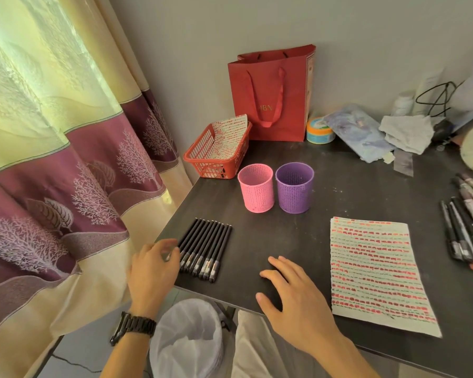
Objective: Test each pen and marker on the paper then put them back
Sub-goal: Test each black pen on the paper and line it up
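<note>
Pen row (205,249) just right of nearer left hand (152,271), axes up-frame; its fingers (164,246) blurred, grip indeterminate; right hand (295,296) flat, released.

Pens and markers (467,230): cut off by right edge. Left hand (152,268): fingertips (170,244) motion-blurred, grip unclear. Red bag (295,85): lettering unreadable.

Bare forearms, no sleeves; black link-bracelet wristwatch (133,328) on left wrist; right wrist bare.

table (352,192) matt dark | paper (374,271) rough | cups (256,188) perforated plastic
</note>
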Motion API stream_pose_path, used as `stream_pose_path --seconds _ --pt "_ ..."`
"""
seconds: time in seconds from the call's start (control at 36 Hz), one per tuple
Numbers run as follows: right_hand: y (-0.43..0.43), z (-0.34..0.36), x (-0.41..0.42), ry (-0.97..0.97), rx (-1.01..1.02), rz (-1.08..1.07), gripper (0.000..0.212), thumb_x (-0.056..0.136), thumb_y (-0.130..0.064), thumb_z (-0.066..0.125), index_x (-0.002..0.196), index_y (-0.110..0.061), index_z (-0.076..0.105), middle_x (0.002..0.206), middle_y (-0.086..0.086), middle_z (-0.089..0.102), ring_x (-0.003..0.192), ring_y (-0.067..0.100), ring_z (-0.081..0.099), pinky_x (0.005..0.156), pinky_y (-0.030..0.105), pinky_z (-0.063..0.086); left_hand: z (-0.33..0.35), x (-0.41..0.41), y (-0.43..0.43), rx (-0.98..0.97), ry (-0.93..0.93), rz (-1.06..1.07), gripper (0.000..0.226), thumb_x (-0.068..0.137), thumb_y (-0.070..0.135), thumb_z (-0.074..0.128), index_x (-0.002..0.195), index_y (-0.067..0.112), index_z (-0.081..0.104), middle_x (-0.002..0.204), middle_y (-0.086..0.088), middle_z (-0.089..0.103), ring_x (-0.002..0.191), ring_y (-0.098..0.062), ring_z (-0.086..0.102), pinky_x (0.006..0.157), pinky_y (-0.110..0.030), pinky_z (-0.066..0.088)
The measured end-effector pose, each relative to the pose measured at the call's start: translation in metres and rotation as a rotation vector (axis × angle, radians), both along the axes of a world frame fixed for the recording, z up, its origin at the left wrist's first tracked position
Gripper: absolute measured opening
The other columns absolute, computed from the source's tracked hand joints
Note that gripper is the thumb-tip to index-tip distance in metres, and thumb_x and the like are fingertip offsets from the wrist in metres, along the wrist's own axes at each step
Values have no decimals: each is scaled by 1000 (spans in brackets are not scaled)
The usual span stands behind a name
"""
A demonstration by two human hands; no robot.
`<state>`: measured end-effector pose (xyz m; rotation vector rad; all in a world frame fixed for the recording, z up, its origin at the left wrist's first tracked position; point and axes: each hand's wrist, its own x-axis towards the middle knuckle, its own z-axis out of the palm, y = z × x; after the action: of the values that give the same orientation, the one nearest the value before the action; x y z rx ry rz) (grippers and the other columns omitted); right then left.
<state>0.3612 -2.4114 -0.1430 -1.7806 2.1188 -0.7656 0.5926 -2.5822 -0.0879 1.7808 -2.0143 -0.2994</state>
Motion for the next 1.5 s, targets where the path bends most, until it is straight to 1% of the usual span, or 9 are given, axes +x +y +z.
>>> stream_pose_path --seconds 0.14,0.36,0.56,0.69,0.83,0.94,1.14,1.33,1.5 --pt "3 20 -9 -208 53 48 37 98 -51 49 134 -39 52 156 -23 31 142 -8 17 107 11 14 -1 -50 33 -63 -50 -169 28 97 38 60 125 37 66 126 4 63 118 -25 55 102 -52 46" --pt "46 64 -83 -383 -67 -163 20 95 -46 56 115 -48 59 122 -32 57 111 -9 56 93 15 49 -16 -133 89 -110 65 -582 24 89 26 73 112 33 73 112 11 66 106 -20 62 91 -41 51" --pt "92 67 -181 -182 -50 -483 16 97 -35 62 111 -41 61 113 -22 65 90 -11 61 69 5 45 -37 -185 106 28 33 -812 43 98 51 50 141 47 49 151 18 44 141 -7 38 119 -32 27" --pt "107 58 -230 -32 8 -695 22 95 -28 63 118 -29 64 110 -6 71 84 7 62 77 25 47 -49 -198 110 29 -51 -855 53 99 63 33 150 50 35 163 15 25 153 -8 18 124 -38 6" --pt "105 54 -251 120 141 -721 23 96 -35 60 118 -30 63 112 -6 70 86 11 60 77 30 50 -52 -196 111 26 -69 -848 60 95 69 21 149 50 37 164 15 23 153 -8 15 125 -39 5" --pt "93 55 -255 292 228 -704 27 95 -44 57 117 -29 64 112 -3 64 89 14 57 70 28 41 -51 -196 110 33 -70 -842 58 95 67 24 149 50 36 164 17 22 153 -7 14 123 -35 1" --pt "71 57 -258 500 355 -697 36 95 -51 51 106 -18 57 111 8 63 100 30 64 72 37 48 -50 -197 111 62 -50 -825 52 98 63 34 148 50 38 164 17 23 153 -8 16 122 -35 0" --pt "53 58 -265 566 453 -707 47 99 -48 45 118 -8 61 120 15 64 109 38 64 81 41 51 -46 -197 111 89 -56 -823 52 99 62 34 149 49 37 164 19 22 153 -7 14 121 -34 -1" --pt "46 58 -270 561 537 -681 37 100 -39 45 111 -9 65 114 17 68 102 36 66 70 35 43 -44 -198 111 101 -57 -825 52 99 62 35 149 48 37 164 18 23 153 -7 14 121 -35 -1"
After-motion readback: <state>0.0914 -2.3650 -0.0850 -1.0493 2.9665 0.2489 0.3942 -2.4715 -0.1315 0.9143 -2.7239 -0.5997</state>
